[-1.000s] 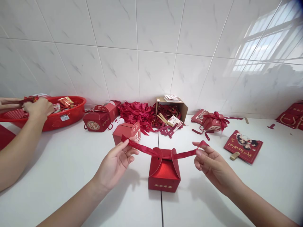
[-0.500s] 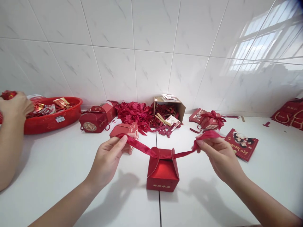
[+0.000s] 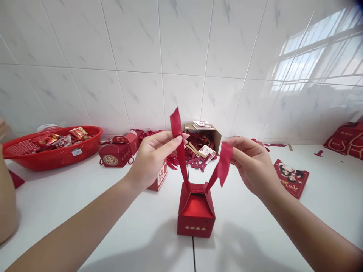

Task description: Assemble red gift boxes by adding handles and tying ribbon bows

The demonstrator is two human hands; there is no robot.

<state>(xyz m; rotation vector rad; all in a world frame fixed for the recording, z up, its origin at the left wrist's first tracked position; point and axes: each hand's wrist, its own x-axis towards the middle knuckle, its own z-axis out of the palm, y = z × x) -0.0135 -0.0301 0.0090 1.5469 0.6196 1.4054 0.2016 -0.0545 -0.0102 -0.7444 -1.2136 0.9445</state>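
A small red gift box [image 3: 195, 219] with gold lettering stands upright on the white table, over the dark seam. Through its top flaps runs a red ribbon [image 3: 183, 166], whose two ends rise above the box. My left hand [image 3: 154, 156] pinches one end between thumb and fingers, with the tip sticking up past them. The other end is pinched by my right hand [image 3: 249, 162], and its tip hangs down in front of the fingers. Behind my left hand, partly hidden, is another red box [image 3: 159, 177] with a white patterned panel.
At the left stands a red plastic basket [image 3: 53, 158] of wrapped sweets, with another person's arm [image 3: 7, 204] before it. Finished-looking red boxes [image 3: 115, 155], a carton [image 3: 217, 138] of ribbon strips, a red booklet [image 3: 292, 177] and red bags [image 3: 344, 138] line the back and right.
Both my hands have moved up and inward, bringing the ribbon ends from spread sideways to raised above the box. The other person's hand has drawn away from the basket to the left.
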